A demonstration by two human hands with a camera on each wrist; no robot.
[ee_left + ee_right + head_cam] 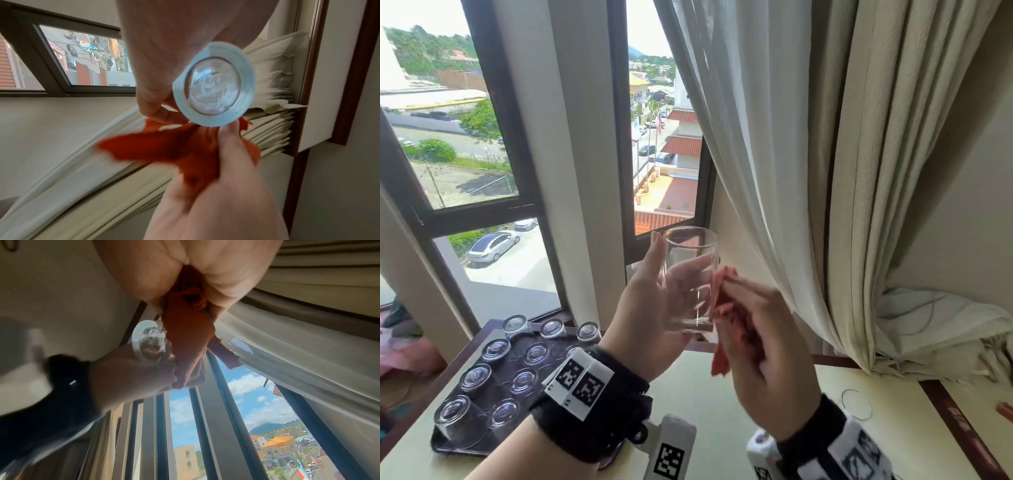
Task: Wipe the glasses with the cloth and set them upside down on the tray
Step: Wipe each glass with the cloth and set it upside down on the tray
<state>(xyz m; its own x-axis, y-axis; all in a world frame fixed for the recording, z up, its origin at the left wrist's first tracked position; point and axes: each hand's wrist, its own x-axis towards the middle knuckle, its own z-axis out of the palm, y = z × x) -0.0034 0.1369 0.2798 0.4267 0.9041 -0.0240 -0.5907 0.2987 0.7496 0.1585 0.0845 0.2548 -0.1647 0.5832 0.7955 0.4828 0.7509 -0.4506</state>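
My left hand (671, 284) grips a clear drinking glass (693, 274) upright in the air, mouth up, in front of the window. Its thick round base (214, 87) faces the left wrist camera and shows again as the base (148, 344) in the right wrist view. My right hand (750, 329) holds a bunched orange-red cloth (722, 308) against the glass's right side; the cloth (164, 147) hangs below the base, and the cloth (187, 344) trails from my fist. A dark tray (448, 445) at lower left carries several glasses (500, 349) standing upside down.
The pale table (688, 394) has a dark wood rim. One more glass, seen by its rim (856, 404), stands on the table at right. A gathered cream curtain (842, 205) hangs close on the right, and the window frame (524, 171) lies behind.
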